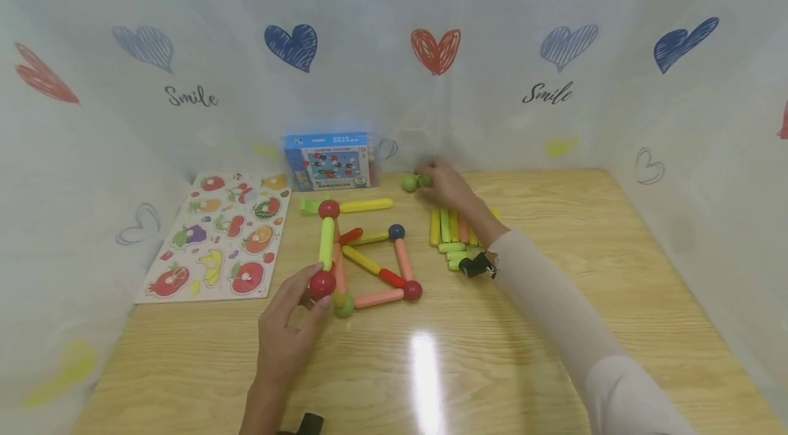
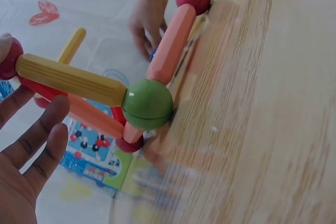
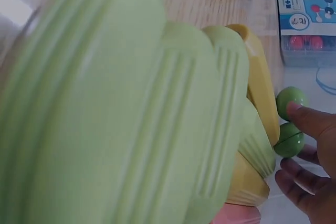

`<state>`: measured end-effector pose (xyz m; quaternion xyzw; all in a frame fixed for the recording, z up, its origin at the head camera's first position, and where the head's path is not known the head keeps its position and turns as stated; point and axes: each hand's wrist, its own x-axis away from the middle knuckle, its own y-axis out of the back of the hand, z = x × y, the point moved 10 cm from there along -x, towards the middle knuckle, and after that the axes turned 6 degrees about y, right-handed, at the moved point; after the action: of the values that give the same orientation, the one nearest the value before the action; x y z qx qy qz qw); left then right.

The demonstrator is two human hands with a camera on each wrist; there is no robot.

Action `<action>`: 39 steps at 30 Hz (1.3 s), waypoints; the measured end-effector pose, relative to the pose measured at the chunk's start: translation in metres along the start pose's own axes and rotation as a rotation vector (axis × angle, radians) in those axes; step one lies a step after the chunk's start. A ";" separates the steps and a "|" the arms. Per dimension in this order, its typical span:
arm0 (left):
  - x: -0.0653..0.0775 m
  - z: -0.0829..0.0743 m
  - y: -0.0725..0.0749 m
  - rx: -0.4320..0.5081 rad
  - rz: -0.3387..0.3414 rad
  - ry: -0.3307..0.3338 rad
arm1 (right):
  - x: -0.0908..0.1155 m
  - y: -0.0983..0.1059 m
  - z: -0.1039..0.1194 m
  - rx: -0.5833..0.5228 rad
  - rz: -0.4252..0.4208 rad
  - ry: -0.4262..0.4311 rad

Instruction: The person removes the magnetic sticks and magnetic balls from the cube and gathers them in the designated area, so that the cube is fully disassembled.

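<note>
With thumb and fingertips my left hand [image 1: 286,329] pinches a red ball [image 1: 322,284] at a raised corner of a stick-and-ball frame. The frame joins pink sticks [image 1: 378,298], yellow sticks [image 2: 73,80] and red pieces to coloured balls. Its green ball [image 2: 147,104] is at a lower corner, below the pinched one. At the far side of the table, my right hand [image 1: 454,190] has its thumb and fingers around one of two green balls [image 3: 289,140]. The other green ball [image 1: 409,182] sits right beside it, close to the thumb tip.
Loose yellow, green and pink sticks [image 1: 444,226] lie in a bundle beneath my right forearm. A blue toy box [image 1: 335,165] stands against the back curtain. On the left lies a fruit puzzle board [image 1: 206,243]. A yellow stick [image 1: 366,205] extends from the frame's back red ball.
</note>
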<state>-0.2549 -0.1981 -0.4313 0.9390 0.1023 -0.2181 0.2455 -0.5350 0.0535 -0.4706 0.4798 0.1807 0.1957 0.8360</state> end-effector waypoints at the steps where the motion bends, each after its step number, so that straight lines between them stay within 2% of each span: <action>1: 0.000 0.000 0.000 -0.001 0.001 0.002 | 0.000 -0.001 0.001 0.008 0.001 0.006; 4: 0.001 0.002 -0.001 -0.009 0.001 0.004 | 0.000 -0.004 0.003 0.048 -0.006 0.028; 12: 0.001 0.000 0.000 -0.001 -0.016 -0.038 | 0.000 -0.003 0.007 0.059 -0.024 0.032; 19: -0.001 -0.007 0.002 0.012 -0.036 -0.089 | 0.002 -0.004 0.004 0.071 0.008 -0.020; 33: 0.002 0.001 -0.001 0.001 -0.002 -0.016 | 0.006 -0.003 -0.008 0.058 0.031 -0.093; 36: 0.001 0.001 0.000 0.004 -0.006 -0.011 | 0.011 0.005 -0.002 0.056 0.009 -0.104; 39: 0.000 0.002 0.000 0.004 -0.005 -0.008 | 0.021 0.019 0.017 -0.006 -0.070 -0.044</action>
<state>-0.2552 -0.1993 -0.4329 0.9384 0.1033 -0.2225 0.2433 -0.5111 0.0606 -0.4481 0.4750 0.1783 0.1560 0.8475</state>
